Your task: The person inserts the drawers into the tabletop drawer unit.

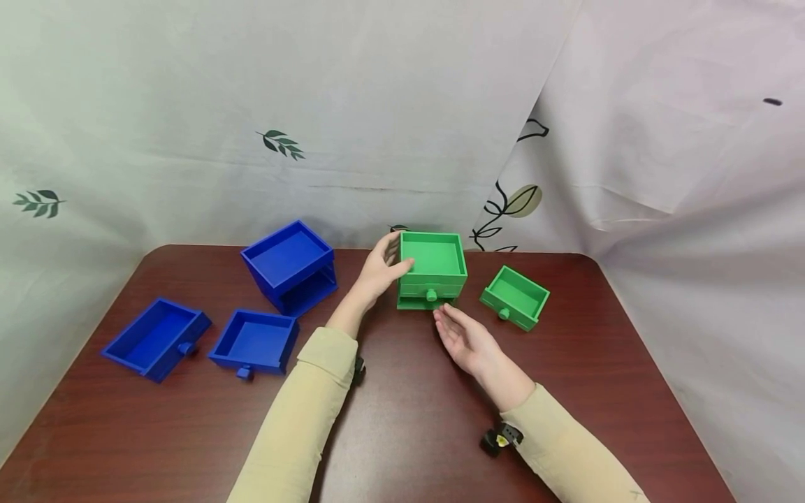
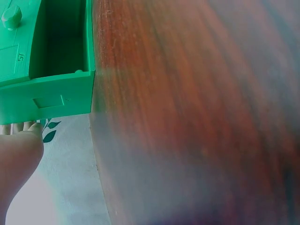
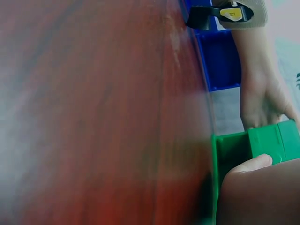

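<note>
Left hand (image 1: 379, 269) grips green cabinet (image 1: 432, 270); right hand (image 1: 468, 342), fingers relaxed, holds nothing.
Only left wrist view shows the recessed side panel (image 2: 48, 101).

The red-brown table (image 1: 402, 419) carries a green cabinet (image 1: 432, 255); left of that cabinet sit a blue cabinet (image 1: 288, 258), a blue drawer (image 1: 256, 339) and a second blue drawer (image 1: 154, 339), right of it a green drawer (image 1: 517, 293).
</note>
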A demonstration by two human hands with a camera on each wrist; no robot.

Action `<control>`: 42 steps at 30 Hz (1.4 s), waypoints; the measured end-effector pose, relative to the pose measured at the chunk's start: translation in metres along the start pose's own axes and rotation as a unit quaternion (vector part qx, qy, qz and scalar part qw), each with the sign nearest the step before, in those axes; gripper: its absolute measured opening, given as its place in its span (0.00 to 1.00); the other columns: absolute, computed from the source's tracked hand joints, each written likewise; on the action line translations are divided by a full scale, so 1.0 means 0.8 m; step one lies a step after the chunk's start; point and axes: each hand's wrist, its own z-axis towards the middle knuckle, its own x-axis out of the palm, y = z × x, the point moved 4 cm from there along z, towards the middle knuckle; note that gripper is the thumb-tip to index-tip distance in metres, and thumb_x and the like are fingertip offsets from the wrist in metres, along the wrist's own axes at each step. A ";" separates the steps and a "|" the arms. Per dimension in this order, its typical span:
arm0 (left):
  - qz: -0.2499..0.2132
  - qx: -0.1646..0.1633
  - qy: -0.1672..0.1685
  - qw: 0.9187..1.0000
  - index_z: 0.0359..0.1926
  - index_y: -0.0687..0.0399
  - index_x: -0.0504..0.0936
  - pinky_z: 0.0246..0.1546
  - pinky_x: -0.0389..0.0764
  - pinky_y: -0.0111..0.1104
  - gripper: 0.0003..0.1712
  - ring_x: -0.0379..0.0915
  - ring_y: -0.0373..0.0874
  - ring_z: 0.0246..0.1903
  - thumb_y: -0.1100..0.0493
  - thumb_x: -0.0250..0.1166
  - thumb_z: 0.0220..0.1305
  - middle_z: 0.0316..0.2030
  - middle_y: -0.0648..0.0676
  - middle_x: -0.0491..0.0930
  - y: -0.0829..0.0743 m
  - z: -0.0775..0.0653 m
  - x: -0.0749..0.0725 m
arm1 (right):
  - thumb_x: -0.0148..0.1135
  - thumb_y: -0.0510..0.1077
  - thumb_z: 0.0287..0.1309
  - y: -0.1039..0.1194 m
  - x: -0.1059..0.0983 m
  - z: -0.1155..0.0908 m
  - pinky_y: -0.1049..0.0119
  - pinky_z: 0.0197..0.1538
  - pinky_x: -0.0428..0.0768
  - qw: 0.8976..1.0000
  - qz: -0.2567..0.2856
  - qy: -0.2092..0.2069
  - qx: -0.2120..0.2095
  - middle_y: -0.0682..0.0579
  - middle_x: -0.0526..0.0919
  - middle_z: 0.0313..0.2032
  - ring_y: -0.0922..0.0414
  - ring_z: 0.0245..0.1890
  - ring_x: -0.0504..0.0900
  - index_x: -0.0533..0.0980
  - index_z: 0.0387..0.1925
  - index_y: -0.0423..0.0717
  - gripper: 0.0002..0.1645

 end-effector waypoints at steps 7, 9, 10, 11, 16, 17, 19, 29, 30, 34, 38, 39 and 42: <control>0.001 -0.003 0.000 1.000 0.84 0.50 0.56 0.87 0.54 0.43 0.44 0.51 0.52 0.84 0.59 0.66 0.75 0.84 0.56 0.55 -0.001 -0.001 0.001 | 0.50 0.39 0.82 0.006 -0.021 -0.009 0.76 0.53 0.87 1.000 -0.001 -0.002 0.002 0.55 0.89 0.37 0.64 0.41 0.89 0.84 0.37 0.48 0.18; 0.000 -0.004 -0.001 1.000 0.84 0.50 0.56 0.87 0.54 0.43 0.44 0.51 0.53 0.84 0.59 0.66 0.75 0.84 0.56 0.55 -0.001 0.000 0.000 | 0.50 0.40 0.82 0.008 -0.026 -0.012 0.76 0.54 0.87 1.000 -0.001 -0.001 0.001 0.55 0.89 0.37 0.64 0.41 0.89 0.83 0.37 0.48 0.18; 0.000 -0.005 0.000 1.000 0.84 0.50 0.56 0.87 0.54 0.43 0.44 0.51 0.53 0.83 0.59 0.66 0.75 0.84 0.56 0.55 0.000 0.000 0.000 | 0.50 0.40 0.82 0.009 -0.029 -0.012 0.76 0.54 0.87 1.000 -0.001 -0.003 -0.001 0.55 0.89 0.37 0.64 0.41 0.89 0.83 0.37 0.48 0.18; 0.000 -0.005 0.000 1.000 0.84 0.50 0.55 0.87 0.53 0.44 0.44 0.51 0.53 0.84 0.59 0.66 0.74 0.84 0.56 0.55 0.000 0.000 0.000 | 0.49 0.40 0.82 0.010 -0.031 -0.013 0.76 0.54 0.87 1.000 0.000 -0.002 -0.001 0.55 0.89 0.37 0.64 0.42 0.89 0.83 0.38 0.49 0.17; 0.004 -0.005 -0.001 1.000 0.84 0.52 0.55 0.87 0.53 0.44 0.44 0.50 0.54 0.84 0.60 0.65 0.73 0.84 0.57 0.55 0.000 0.000 0.000 | 0.50 0.43 0.82 0.018 -0.044 -0.018 0.75 0.55 0.87 1.000 0.006 -0.016 -0.002 0.54 0.89 0.39 0.63 0.42 0.89 0.83 0.39 0.48 0.16; 0.004 -0.005 -0.002 1.000 0.84 0.52 0.55 0.87 0.53 0.44 0.44 0.50 0.54 0.84 0.60 0.65 0.73 0.84 0.57 0.55 0.001 0.001 0.000 | 0.50 0.44 0.82 0.020 -0.047 -0.019 0.75 0.55 0.87 1.000 0.006 -0.016 -0.001 0.54 0.89 0.40 0.63 0.42 0.89 0.83 0.39 0.48 0.16; 0.004 -0.004 -0.002 1.000 0.84 0.52 0.55 0.87 0.53 0.44 0.44 0.51 0.54 0.84 0.60 0.65 0.73 0.84 0.57 0.55 0.001 0.001 0.001 | 0.50 0.45 0.82 0.024 -0.051 -0.022 0.75 0.56 0.86 1.000 0.006 -0.019 0.000 0.54 0.89 0.40 0.63 0.43 0.89 0.82 0.40 0.47 0.16; 0.000 -0.004 -0.003 1.000 0.84 0.50 0.57 0.87 0.53 0.43 0.43 0.51 0.52 0.83 0.60 0.66 0.74 0.83 0.56 0.56 0.000 0.000 0.001 | 0.51 0.48 0.82 0.042 -0.069 -0.030 0.75 0.59 0.86 1.000 0.021 -0.019 0.005 0.51 0.90 0.41 0.62 0.43 0.90 0.83 0.41 0.42 0.19; 0.000 -0.004 -0.004 1.000 0.84 0.50 0.57 0.87 0.53 0.42 0.43 0.52 0.52 0.83 0.60 0.66 0.74 0.83 0.56 0.57 0.000 0.000 0.001 | 0.51 0.48 0.82 0.043 -0.070 -0.031 0.75 0.60 0.86 1.000 0.023 -0.019 0.005 0.51 0.90 0.41 0.62 0.43 0.90 0.83 0.41 0.42 0.19; -0.001 -0.004 -0.002 1.000 0.84 0.50 0.57 0.87 0.53 0.43 0.43 0.52 0.52 0.83 0.60 0.66 0.74 0.83 0.56 0.56 0.001 0.000 0.001 | 0.51 0.48 0.82 0.049 -0.075 -0.034 0.75 0.62 0.84 0.999 0.030 -0.027 0.003 0.51 0.90 0.41 0.62 0.44 0.90 0.80 0.47 0.42 0.16; -0.001 -0.006 -0.001 1.000 0.84 0.50 0.57 0.87 0.53 0.43 0.43 0.51 0.52 0.83 0.59 0.66 0.74 0.83 0.56 0.56 0.001 0.001 0.000 | 0.51 0.50 0.81 0.054 -0.078 -0.036 0.75 0.68 0.80 0.999 0.040 -0.034 0.010 0.50 0.90 0.41 0.61 0.46 0.90 0.62 0.76 0.47 0.29; -0.001 -0.006 -0.002 1.000 0.84 0.50 0.56 0.87 0.53 0.43 0.44 0.51 0.53 0.83 0.59 0.66 0.74 0.84 0.56 0.55 0.001 0.001 0.000 | 0.51 0.51 0.81 0.055 -0.078 -0.036 0.75 0.69 0.79 0.998 0.043 -0.034 0.013 0.50 0.90 0.40 0.61 0.46 0.91 0.55 0.80 0.48 0.35; 0.000 -0.007 -0.003 1.000 0.84 0.50 0.56 0.87 0.54 0.43 0.44 0.51 0.53 0.83 0.59 0.66 0.74 0.84 0.56 0.55 0.001 0.000 0.000 | 0.50 0.51 0.81 0.058 -0.080 -0.036 0.75 0.72 0.76 0.998 0.053 -0.032 0.020 0.48 0.90 0.39 0.60 0.46 0.91 0.41 0.86 0.48 0.44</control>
